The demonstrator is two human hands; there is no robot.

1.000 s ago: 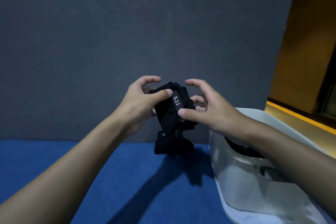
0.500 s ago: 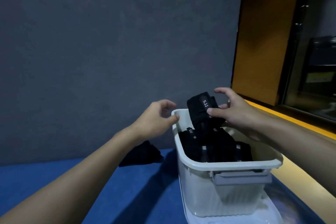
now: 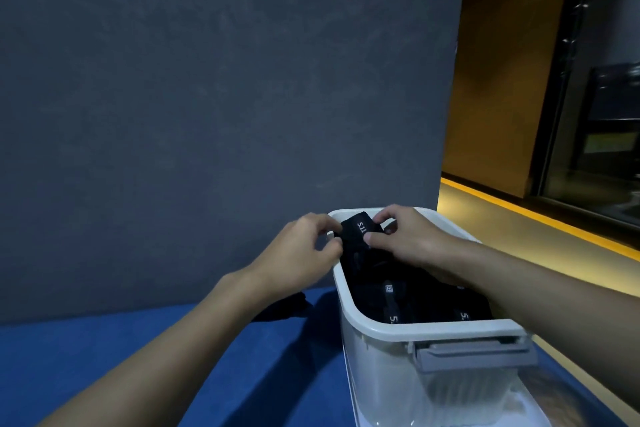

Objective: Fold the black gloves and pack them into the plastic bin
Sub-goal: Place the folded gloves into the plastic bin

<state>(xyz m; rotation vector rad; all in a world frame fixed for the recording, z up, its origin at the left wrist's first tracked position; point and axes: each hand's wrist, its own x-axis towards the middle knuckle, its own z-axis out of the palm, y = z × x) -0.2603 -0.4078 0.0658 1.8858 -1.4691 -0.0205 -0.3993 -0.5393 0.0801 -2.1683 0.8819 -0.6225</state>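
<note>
A folded black glove (image 3: 356, 231) with a white "5.11" label sits at the far end of the white plastic bin (image 3: 415, 328). My left hand (image 3: 304, 251) pinches its left edge over the bin's far left corner. My right hand (image 3: 408, 237) pinches its right side, thumb on the front. Several more folded black gloves (image 3: 412, 298) fill the bin below. Another black glove (image 3: 282, 308) lies on the blue table left of the bin, mostly hidden by my left forearm.
The bin has a grey latch handle (image 3: 474, 354) on its near end and stands on a white lid (image 3: 519, 409). A dark grey wall (image 3: 207, 97) rises right behind the blue table (image 3: 104, 350). A yellow-edged ledge (image 3: 540, 218) runs at the right.
Both hands carried the folded glove rightward to the bin and lowered it into the far end. My left hand, briefly off the glove, pinches it again. The view turned right.
</note>
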